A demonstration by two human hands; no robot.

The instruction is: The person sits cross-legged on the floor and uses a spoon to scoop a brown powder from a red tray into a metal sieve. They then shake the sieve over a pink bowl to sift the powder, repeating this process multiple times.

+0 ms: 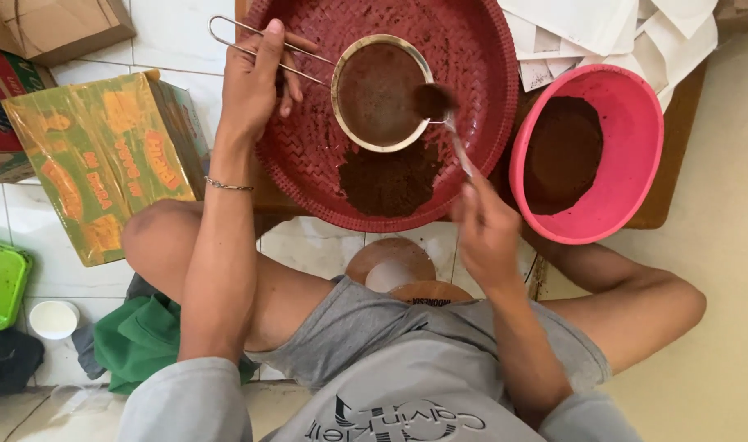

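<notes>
Left hand [255,82] grips the wire handle of a round sieve [380,92], held level above the red woven tray [304,168] at upper centre — fallen brown powder [388,182] collects beneath. Right hand [487,229] pinches a loaded spoon [441,110] over the sieve; pink bowl [628,176] of powder just right.

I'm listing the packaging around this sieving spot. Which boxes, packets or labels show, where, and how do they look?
Yellow-green carton: lying left of the left hand, red lettering.
Brown cardboard box: top left corner, plain.
Red box: left edge, partly hidden.
White paper packets: top right, stacked behind the pink bowl.
</notes>
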